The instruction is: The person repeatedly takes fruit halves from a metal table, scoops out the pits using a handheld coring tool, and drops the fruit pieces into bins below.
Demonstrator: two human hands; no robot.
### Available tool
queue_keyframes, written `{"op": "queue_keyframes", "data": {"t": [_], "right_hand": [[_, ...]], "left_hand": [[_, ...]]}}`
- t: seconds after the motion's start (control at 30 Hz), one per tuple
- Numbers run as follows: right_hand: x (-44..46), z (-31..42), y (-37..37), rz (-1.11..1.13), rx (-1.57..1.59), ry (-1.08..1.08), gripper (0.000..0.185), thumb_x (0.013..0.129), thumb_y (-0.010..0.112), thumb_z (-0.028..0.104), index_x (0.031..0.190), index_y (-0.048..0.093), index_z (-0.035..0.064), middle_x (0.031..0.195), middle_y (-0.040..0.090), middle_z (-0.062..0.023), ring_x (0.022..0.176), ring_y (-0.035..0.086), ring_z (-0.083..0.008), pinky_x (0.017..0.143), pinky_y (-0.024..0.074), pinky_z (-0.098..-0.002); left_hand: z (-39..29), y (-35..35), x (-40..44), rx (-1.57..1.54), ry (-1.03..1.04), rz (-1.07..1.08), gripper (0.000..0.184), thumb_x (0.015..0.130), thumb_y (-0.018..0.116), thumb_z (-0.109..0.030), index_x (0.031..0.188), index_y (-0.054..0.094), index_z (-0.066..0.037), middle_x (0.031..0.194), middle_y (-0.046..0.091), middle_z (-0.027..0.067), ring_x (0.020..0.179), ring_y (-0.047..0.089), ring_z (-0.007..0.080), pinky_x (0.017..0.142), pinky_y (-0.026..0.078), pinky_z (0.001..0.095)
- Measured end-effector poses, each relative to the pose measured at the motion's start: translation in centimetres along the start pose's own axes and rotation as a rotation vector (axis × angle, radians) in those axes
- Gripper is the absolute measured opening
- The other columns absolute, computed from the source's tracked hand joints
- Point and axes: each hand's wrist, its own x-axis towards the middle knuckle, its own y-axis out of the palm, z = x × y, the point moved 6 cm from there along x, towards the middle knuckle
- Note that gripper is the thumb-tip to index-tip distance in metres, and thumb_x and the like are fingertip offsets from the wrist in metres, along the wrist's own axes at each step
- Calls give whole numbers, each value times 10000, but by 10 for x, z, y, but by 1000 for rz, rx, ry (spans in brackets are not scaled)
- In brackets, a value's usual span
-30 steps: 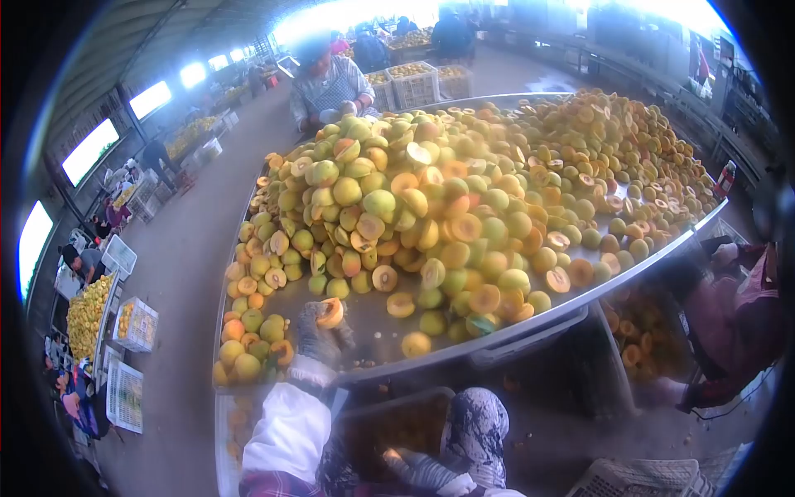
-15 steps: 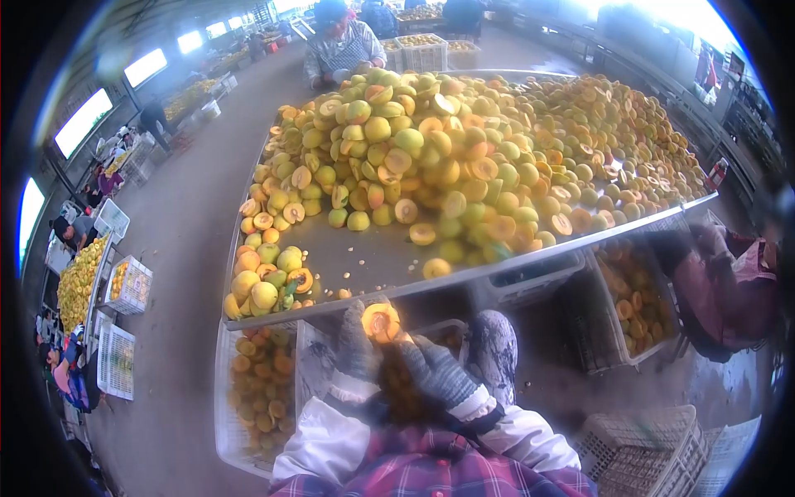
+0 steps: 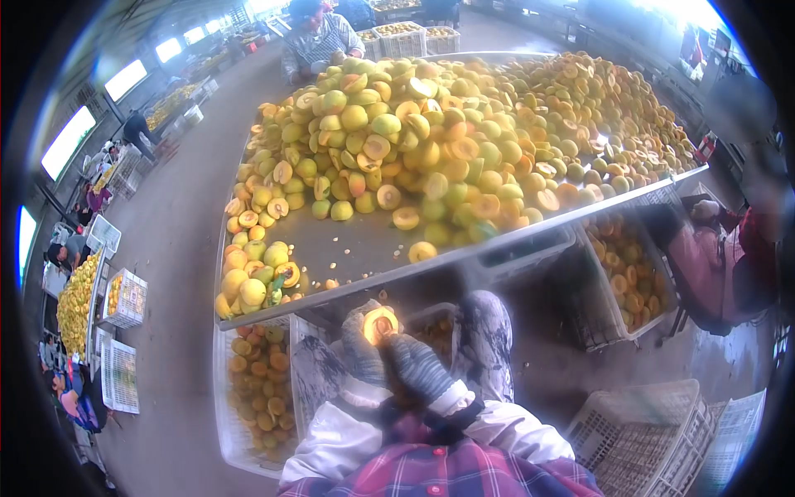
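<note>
One halved fruit (image 3: 380,325) is sitting gripped in my left hand (image 3: 362,346), right hand (image 3: 420,366) touching, its closure unclear; the table (image 3: 356,242) is blocking twelve o'clock, a knee (image 3: 486,331) three, a crate (image 3: 224,406) flanking eight.

No text, label, brand, number or sign can be read; the red-and-white item (image 3: 705,148) by the desk's (image 3: 348,248) far right corner is too small and blurred to make out any lettering.
</note>
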Motion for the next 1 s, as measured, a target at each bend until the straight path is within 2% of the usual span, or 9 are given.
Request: {"op": "queue_keyframes", "data": {"t": [0.07,0.13,0.23,0.37,0.47,0.63,0.77,0.83,1.0], "right_hand": [[-5,-12,4,27,209,234,560,1021,369,478,1244,556,-1,1139,620,-194,1071,565,-324,947,398,-360],[-4,-7,1,-149,-246,-222,209,889,490,59,1080,527,-17,806,578,-227,727,572,-425,654,469,-489],[-11,-7,2,-201,-517,-478,241,899,482,70,1121,529,-11,834,589,-230,745,582,-420,673,478,-481],[-8,-23,-5,-126,-437,-399,274,910,463,65,1170,523,1,851,592,-242,779,592,-405,688,480,-480],[-5,-34,-3,338,-428,-72,986,700,725,172,1477,151,-26,1394,348,-342,1280,380,-498,1075,338,-442],[-5,-35,-11,240,154,331,695,888,552,335,1460,315,19,1447,370,-268,1337,377,-392,1111,296,-366],[-25,-80,-2,0,334,282,380,1045,376,311,1072,621,22,891,652,-151,793,619,-249,736,495,-340],[-22,-77,-9,15,10,517,329,1023,450,315,981,647,54,802,630,-67,747,585,-152,662,476,-306],[-18,-69,-19,405,695,487,217,1007,491,230,1092,598,62,927,612,-44,818,582,-134,705,482,-294]], "left_hand": [[35,-6,2,-105,-8,180,287,847,648,-151,1084,596,3,872,636,107,734,609,181,677,518,291],[65,-12,11,-213,-17,357,300,853,637,-137,1114,571,-4,891,631,105,750,604,179,684,518,296],[87,0,8,-425,-379,664,319,860,617,-119,1152,533,-22,908,626,100,780,596,178,714,516,303],[20,0,-3,12,190,393,240,873,607,-144,1076,579,-20,918,625,93,823,602,177,749,511,299],[-3,14,-9,169,311,170,220,869,606,-169,1025,607,-13,901,627,90,822,605,180,749,504,297],[-1,1,-25,48,283,-78,240,857,592,-225,944,647,-8,849,635,88,808,605,187,736,486,298],[22,-6,-8,178,208,287,300,912,526,-273,910,641,4,836,637,99,794,602,190,745,485,298],[119,0,-6,-429,-764,543,352,955,462,-304,878,635,-7,835,637,94,793,605,188,746,492,301],[125,13,3,-314,-610,938,468,998,404,-363,836,655,-3,760,654,110,700,605,189,706,499,305]]}}
